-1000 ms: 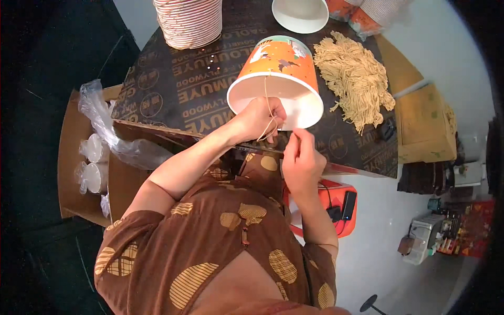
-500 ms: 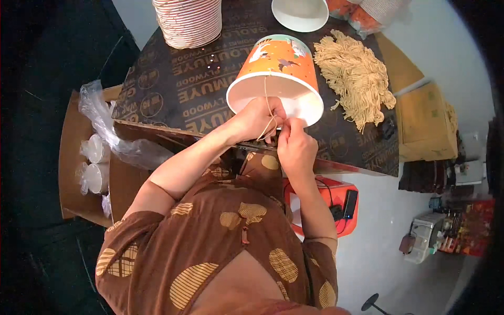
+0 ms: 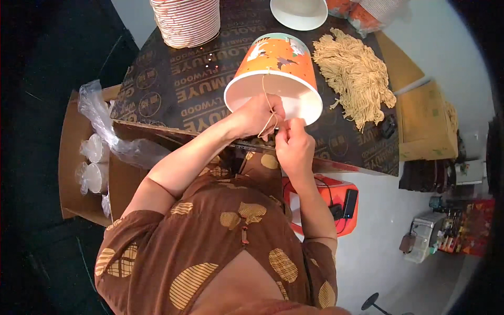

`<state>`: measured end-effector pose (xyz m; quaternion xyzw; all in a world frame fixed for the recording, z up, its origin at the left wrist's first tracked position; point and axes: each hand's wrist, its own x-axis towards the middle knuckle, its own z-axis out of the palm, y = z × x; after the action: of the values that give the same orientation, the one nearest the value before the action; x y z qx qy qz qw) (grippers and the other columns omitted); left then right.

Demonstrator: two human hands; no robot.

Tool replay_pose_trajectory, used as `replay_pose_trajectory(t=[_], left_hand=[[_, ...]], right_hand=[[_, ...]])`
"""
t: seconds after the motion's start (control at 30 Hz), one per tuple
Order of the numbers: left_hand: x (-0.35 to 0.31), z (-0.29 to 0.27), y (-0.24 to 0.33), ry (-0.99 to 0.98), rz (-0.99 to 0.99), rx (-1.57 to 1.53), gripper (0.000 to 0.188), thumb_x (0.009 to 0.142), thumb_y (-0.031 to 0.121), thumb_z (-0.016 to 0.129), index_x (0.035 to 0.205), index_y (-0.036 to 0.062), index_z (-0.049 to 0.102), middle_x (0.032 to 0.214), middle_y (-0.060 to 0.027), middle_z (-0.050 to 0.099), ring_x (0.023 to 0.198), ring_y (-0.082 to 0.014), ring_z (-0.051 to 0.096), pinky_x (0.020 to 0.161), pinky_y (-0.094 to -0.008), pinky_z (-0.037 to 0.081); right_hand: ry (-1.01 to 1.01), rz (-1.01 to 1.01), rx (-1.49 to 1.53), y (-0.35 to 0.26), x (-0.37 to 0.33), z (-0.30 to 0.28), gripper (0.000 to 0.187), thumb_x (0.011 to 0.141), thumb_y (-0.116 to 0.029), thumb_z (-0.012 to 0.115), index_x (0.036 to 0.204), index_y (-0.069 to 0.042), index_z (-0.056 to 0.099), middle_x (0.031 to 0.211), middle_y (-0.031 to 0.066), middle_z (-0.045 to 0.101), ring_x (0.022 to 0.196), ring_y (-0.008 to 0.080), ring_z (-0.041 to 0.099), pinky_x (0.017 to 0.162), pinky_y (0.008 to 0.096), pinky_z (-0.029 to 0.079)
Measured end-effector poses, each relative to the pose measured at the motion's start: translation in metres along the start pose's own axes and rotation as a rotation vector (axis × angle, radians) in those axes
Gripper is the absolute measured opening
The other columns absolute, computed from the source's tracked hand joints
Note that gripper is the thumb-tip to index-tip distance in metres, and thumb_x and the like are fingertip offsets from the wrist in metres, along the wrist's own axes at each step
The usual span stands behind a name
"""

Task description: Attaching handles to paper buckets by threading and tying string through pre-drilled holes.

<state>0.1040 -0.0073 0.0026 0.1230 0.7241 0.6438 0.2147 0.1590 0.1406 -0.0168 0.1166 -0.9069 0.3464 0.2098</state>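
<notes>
An orange paper bucket (image 3: 278, 60) with printed figures lies on its side at the table's front edge, its white mouth toward me. A thin tan cord (image 3: 264, 86) runs from the bucket's wall near the rim down over my left hand (image 3: 260, 114). That hand is closed at the mouth, fingers curled around the cord, partly hidden from view. Close beside it, my right hand (image 3: 295, 142) pinches at the cord with thumb and forefinger. To the right lies a loose heap of tan cords (image 3: 354, 79).
A tall stack of nested buckets (image 3: 186, 21) stands at the back left, a white bowl-shaped container (image 3: 299, 13) at the back. Bagged orange buckets (image 3: 375, 16) sit far right. Below left is an open carton (image 3: 71, 157) with wrapped white cups; a red stool (image 3: 349, 210) stands under the table's right side.
The bucket and both hands have shifted very slightly left. My right hand stays pinched near the left, and the cord over the left hand lies a little differently.
</notes>
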Motion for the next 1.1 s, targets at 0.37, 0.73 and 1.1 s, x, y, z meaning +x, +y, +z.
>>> replay_pose_trajectory(t=[0.37,0.73,1.1], left_hand=[[0.001,-0.001,0.005,-0.049,-0.032,-0.027,0.01,0.079,-0.008,0.058,0.074,0.0,0.054,0.06,-0.0038,0.054,0.045,-0.0115,0.052,0.038,-0.0238,0.041],[-0.004,0.001,0.009,-0.015,0.021,-0.001,0.012,0.076,-0.009,0.059,0.072,0.001,0.055,0.06,-0.0034,0.053,0.045,-0.0112,0.049,0.039,-0.0247,0.038],[-0.002,0.011,-0.01,0.214,0.485,0.431,0.004,0.075,-0.002,0.06,0.079,0.0004,0.06,0.072,-0.0178,0.062,0.067,-0.0314,0.063,0.058,-0.0391,0.048]], right_hand=[[0.023,-0.128,0.004,-0.001,-0.005,-0.005,0.012,0.08,-0.006,0.064,0.082,-0.004,0.053,0.061,0.0159,0.056,0.056,0.0352,0.06,0.051,0.0428,0.045],[0.214,-0.176,0.079,0.007,0.001,0.0,0.022,0.079,0.004,0.06,0.1,-0.002,0.055,0.083,0.0168,0.057,0.076,0.0365,0.056,0.066,0.0444,0.045],[0.213,-0.166,-0.02,0.008,0.002,0.004,0.024,0.079,0.006,0.06,0.101,-0.001,0.058,0.083,0.0165,0.055,0.078,0.0359,0.054,0.068,0.0449,0.043]])
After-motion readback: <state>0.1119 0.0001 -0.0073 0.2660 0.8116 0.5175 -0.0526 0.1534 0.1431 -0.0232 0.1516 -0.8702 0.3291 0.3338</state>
